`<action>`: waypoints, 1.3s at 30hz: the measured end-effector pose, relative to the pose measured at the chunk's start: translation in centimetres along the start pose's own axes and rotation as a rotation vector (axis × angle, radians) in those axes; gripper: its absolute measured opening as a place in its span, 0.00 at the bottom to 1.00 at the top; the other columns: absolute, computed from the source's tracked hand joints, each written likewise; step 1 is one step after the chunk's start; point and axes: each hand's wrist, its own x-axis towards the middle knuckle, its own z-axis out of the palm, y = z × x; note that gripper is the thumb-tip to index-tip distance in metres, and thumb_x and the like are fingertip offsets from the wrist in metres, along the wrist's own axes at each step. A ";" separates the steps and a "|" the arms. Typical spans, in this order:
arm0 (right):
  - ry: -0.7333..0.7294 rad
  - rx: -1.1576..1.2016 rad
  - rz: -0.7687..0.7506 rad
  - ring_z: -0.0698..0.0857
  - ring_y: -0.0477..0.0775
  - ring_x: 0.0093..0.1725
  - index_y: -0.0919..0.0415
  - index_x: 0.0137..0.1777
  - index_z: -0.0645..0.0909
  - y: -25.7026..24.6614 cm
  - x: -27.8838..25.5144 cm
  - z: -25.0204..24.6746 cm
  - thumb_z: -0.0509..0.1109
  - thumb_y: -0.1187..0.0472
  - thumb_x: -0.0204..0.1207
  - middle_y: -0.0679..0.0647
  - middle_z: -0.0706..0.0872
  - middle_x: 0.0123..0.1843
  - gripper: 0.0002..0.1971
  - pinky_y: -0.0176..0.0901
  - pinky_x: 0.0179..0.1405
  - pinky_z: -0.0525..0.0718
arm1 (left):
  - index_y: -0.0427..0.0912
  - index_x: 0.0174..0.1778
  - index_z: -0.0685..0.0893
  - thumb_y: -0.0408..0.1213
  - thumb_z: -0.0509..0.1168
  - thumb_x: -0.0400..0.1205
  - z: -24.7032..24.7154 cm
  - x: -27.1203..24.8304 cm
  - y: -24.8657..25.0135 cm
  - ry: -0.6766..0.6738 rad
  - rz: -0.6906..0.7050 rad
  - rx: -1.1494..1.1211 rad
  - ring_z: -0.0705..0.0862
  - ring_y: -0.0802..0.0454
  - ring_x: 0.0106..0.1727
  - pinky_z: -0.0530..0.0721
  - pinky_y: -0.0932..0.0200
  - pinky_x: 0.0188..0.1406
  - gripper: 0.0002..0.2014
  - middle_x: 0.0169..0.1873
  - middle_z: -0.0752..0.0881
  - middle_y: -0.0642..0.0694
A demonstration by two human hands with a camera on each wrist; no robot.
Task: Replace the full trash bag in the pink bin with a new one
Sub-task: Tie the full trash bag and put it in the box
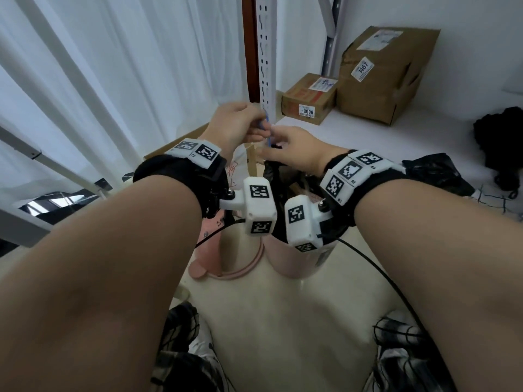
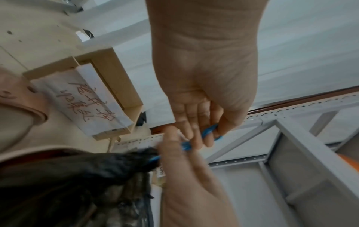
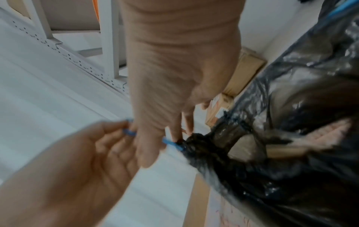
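My two forearms fill the near field of the head view, each with a tagged camera strapped at the wrist. Left to right beyond them: white curtains, an open cardboard box [image 2: 108, 86] with a handwritten sheet, then the pink bin [image 1: 294, 258] on the pale floor directly below my wrists, its hinged lid [image 1: 226, 261] swung open to the left.

The left hand [image 1: 232, 124] has its grip closed: thumb and fingers pinch a blue drawstring [image 2: 208, 131]. The right hand [image 1: 294, 149] sits just beside it, fingers touching the same string; the right wrist view shows its thumb and fingers curled on the string close to where it leaves the bag. The black trash bag [image 3: 272, 138] is in the bin, its mouth gathered to a bunched neck [image 3: 196, 141] directly under the hands. I judge the step in hand to be tying off the full bag before lifting it out.

Handling assessment: the film is thin, glossy and soft, with paper and card showing through; it will likely crumple and could tear if dragged over the bin rim. Weight cannot be determined; the contents appear light. Best hold is the gathered neck or the drawstring itself, not the slick side walls.

Further right, two labelled cardboard parcels [image 1: 387, 72] stand on the floor by a white shelving post [image 1: 266, 52], and more black plastic [image 1: 435, 171] lies on the floor, possibly the new bag; I cannot confirm.
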 end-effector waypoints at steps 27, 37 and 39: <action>-0.060 -0.405 0.578 0.78 0.56 0.35 0.66 0.37 0.81 11.8 -9.2 -7.2 0.68 0.54 0.78 0.59 0.81 0.34 0.15 0.43 0.35 0.73 | 0.53 0.67 0.80 0.51 0.66 0.78 9.9 0.9 -1.5 -0.191 0.448 1.194 0.64 0.42 0.78 0.62 0.45 0.78 0.21 0.76 0.67 0.45; 0.223 0.066 0.304 0.79 0.54 0.26 0.59 0.36 0.79 8.4 -7.5 -8.1 0.70 0.64 0.76 0.57 0.80 0.26 0.07 0.44 0.32 0.80 | 0.45 0.76 0.71 0.40 0.69 0.79 12.0 0.4 -2.8 -0.584 0.099 0.731 0.84 0.51 0.55 0.80 0.57 0.62 0.28 0.59 0.83 0.43; 0.236 0.120 0.285 0.79 0.53 0.29 0.59 0.40 0.79 8.0 -7.5 -8.0 0.71 0.67 0.75 0.56 0.81 0.29 0.05 0.42 0.34 0.81 | 0.41 0.65 0.81 0.38 0.70 0.79 11.7 0.4 -2.5 -0.539 0.139 0.741 0.83 0.54 0.44 0.80 0.60 0.52 0.18 0.46 0.85 0.45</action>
